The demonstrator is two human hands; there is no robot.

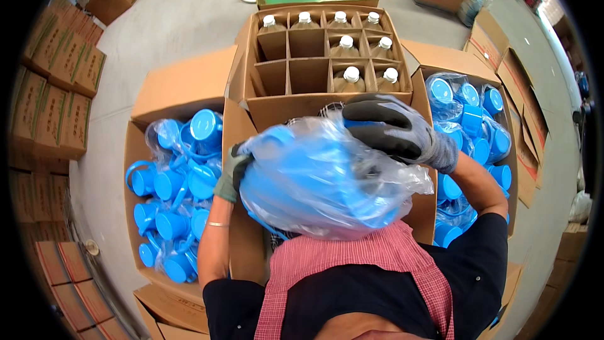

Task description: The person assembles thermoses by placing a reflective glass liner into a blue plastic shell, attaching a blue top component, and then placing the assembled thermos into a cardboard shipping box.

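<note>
Against your chest, above the gap between the cartons, you hold the clear plastic bag of blue caps (pixel 327 179), your right hand (pixel 393 129) clamped over its top and your left hand (pixel 231 173) closed on its left end. That thin film could tear or slip under the load, since both grips bunch plastic rather than support the bottom, and the caps would scatter over the divided carton of capped bottles (pixel 327 56) ahead. Whether the bag's mouth is tied I cannot tell, so an open end may also spill.
</note>
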